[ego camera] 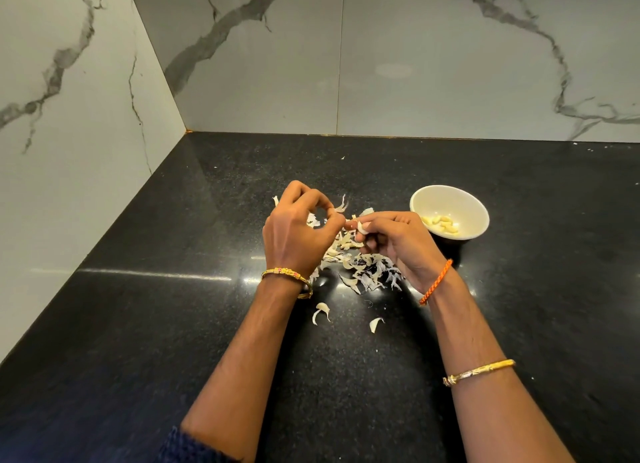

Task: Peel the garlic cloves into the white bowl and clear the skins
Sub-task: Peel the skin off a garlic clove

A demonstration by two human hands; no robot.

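No legible text, labels, nos. or signs anywhere.

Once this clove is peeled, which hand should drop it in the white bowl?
Right. The right hand already holds the garlic clove and sits beside the white bowl; the left hand is on the far side, pinching at the skin.

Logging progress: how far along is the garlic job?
Done: several peeled cloves lie in the white bowl. In hand: right hand holds a clove; left hand pinches at its skin. Left: skins litter the counter, uncleared.
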